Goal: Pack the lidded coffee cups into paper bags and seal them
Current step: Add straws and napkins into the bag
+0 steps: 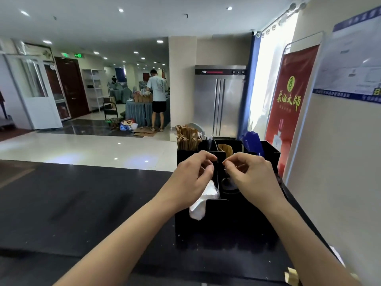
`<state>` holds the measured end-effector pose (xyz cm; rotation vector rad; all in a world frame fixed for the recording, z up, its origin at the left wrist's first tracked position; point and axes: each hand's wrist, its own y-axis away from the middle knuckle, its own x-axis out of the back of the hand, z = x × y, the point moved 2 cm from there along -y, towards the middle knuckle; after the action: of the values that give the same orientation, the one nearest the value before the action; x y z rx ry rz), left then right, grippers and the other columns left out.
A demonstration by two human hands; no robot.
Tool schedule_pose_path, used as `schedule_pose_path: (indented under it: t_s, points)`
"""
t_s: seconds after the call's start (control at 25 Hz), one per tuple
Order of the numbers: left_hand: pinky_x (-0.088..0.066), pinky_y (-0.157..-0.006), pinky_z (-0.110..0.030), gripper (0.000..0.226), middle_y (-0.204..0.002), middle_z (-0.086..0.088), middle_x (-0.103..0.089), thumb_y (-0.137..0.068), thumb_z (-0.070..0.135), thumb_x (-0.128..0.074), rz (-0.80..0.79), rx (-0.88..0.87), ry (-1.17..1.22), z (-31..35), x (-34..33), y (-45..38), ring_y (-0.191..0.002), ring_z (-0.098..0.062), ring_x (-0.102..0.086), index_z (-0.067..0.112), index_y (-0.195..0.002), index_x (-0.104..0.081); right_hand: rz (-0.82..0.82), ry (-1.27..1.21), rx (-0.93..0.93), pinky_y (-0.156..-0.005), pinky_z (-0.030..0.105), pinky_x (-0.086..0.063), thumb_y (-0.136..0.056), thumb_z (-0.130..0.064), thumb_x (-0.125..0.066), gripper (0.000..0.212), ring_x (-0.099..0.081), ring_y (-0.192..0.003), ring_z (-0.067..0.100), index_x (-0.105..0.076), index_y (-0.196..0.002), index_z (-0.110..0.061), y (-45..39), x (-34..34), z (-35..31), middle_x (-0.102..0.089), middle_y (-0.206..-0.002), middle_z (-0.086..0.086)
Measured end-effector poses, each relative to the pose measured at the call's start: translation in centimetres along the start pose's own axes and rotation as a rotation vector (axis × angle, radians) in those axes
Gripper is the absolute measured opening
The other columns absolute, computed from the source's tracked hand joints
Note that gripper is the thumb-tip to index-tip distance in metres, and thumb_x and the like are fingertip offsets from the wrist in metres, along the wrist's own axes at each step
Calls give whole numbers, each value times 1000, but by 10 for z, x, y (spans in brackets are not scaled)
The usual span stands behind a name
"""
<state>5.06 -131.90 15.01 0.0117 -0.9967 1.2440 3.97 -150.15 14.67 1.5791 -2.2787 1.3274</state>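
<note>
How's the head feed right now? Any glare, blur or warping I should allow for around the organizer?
Head view: the window at right is blown out white; ceiling lights reflect off the glossy floor; wide-angle bending curves the wall poster and banner; the black organizer is dark against the black counter, hiding compartment detail; both hands look slightly soft.

Brown paper bags, upright, on distant skirted table

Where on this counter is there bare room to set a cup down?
The dark counter top lies bare left of the black compartment organiser, out to its far edge. It is crowded at the organiser, where both hands hover; right of it, the wall leaves only a sliver.
</note>
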Motion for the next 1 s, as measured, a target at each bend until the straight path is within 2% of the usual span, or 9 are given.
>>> schedule_pose_path:
  t_s: [0.2, 0.36, 0.48, 0.72, 0.88, 1.0]
  points:
    - [-46, -85, -10, 26, -117, 9, -58, -106, 28, -48, -12, 29, -35, -25, -12, -44, -101, 0, -57, 24, -130, -56, -6, 43, -64, -73, 32, -60, -91, -31, -71, 9, -69, -68, 0, -77, -85, -29, -51, -17, 29, -72, -70, -16]
    - [-49, -100, -32, 30, -124, 7, -56, -105, 26, -49, 45, 41, -36, -43, -22, -71, -110, -7, -55, 22, -133, -55, -4, 93, -61, -77, 35, -59, -90, -29, -71, 9, -69, -73, 4, -77, -85, -28, -88, -34, 45, -72, -73, -15]
    - [-49, -102, -36, 31, -126, 6, -54, -104, 26, -49, 66, 43, -42, -51, -29, -85, -114, -10, -55, 21, -135, -53, -31, 120, -66, -80, 38, -59, -89, -28, -70, 9, -69, -80, 6, -78, -87, -28, -115, -47, 53, -74, -81, -13]
    - [-46, -102, -33, 32, -128, 2, -56, -103, 20, -47, 117, 50, -59, -64, -35, -103, -116, -12, -52, 20, -135, -53, -142, 254, -68, -84, 35, -58, -89, -29, -72, 13, -68, -90, 12, -79, -99, -28, -153, -74, 68, -76, -97, -7]
    - [-44, -99, -25, 32, -129, 2, -58, -103, 16, -46, 126, 73, -61, -72, -35, -102, -116, -10, -53, 19, -134, -53, -224, 394, -94, -90, 41, -56, -84, -36, -74, 21, -68, -100, 20, -79, -104, -29, -166, -94, 76, -76, -102, -4]
    - [-44, -99, -26, 31, -128, 3, -58, -102, 14, -46, 137, 78, -52, -76, -35, -99, -117, -10, -54, 20, -132, -55, -252, 463, -80, -91, 43, -55, -83, -39, -75, 25, -66, -103, 24, -78, -105, -28, -172, -105, 75, -74, -104, 0]
